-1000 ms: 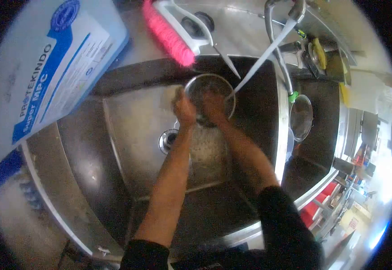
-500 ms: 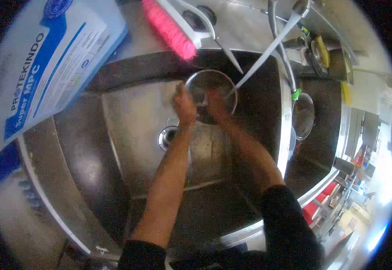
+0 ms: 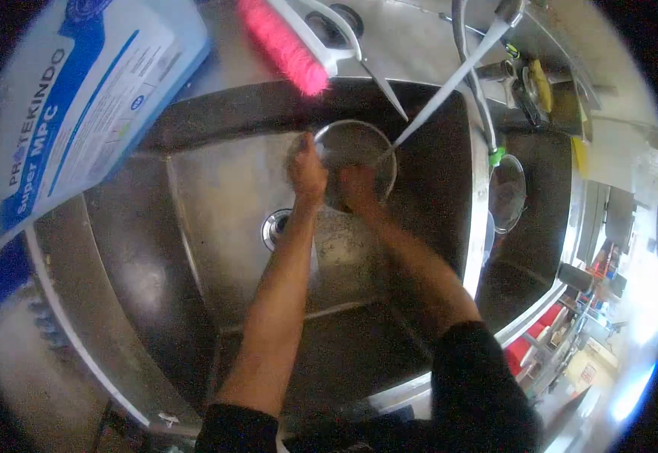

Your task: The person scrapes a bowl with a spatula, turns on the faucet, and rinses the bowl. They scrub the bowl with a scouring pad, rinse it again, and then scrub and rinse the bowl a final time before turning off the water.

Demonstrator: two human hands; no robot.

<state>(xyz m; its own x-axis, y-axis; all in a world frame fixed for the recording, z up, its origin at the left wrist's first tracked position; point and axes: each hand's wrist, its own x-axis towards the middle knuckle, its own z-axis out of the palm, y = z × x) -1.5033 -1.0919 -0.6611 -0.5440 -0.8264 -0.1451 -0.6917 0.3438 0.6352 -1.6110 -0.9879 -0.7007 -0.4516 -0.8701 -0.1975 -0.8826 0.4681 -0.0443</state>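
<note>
Left hand (image 3: 309, 172) at bowl (image 3: 356, 140) rim, right hand (image 3: 358, 187) apart inside it, grips unclear, sink floor (image 3: 227, 219) spreading leftward

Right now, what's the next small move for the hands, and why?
Probably sweep the right hand around the inner wall of the round bowl, with the left hand steadying the rim. The right hand is inside the bowl, the left is at its left edge, and the bowl is in the sink.
</note>
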